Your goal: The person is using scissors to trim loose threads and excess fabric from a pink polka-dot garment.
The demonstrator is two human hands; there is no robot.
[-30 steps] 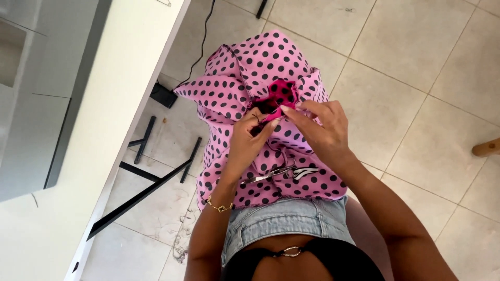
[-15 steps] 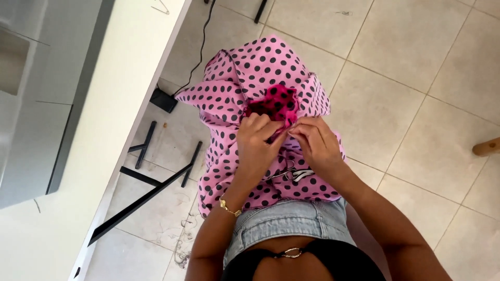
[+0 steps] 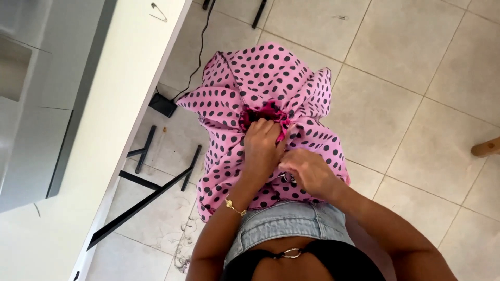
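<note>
A pink fabric with black polka dots (image 3: pixel 260 78) lies bunched over my lap, with a darker magenta patch (image 3: pixel 268 110) at its middle. My left hand (image 3: pixel 262 144) is closed on the fabric just below that patch and wears a gold bracelet at the wrist. Lower down on the lap, my right hand (image 3: pixel 308 174) has its fingers curled over small metal scissors (image 3: pixel 287 179), which are mostly hidden under it. The two hands are almost touching.
A white table (image 3: pixel 104 104) runs along the left, with a safety pin (image 3: pixel 159 11) on it and black legs (image 3: pixel 140 203) below. A black cable and a small black box (image 3: pixel 164 105) lie on the tiled floor. A wooden leg (image 3: pixel 487 147) shows at the right edge.
My right hand has left the magenta patch and dropped down the lap onto the scissors. My left hand stays gripping the fabric, which has sunk lower.
</note>
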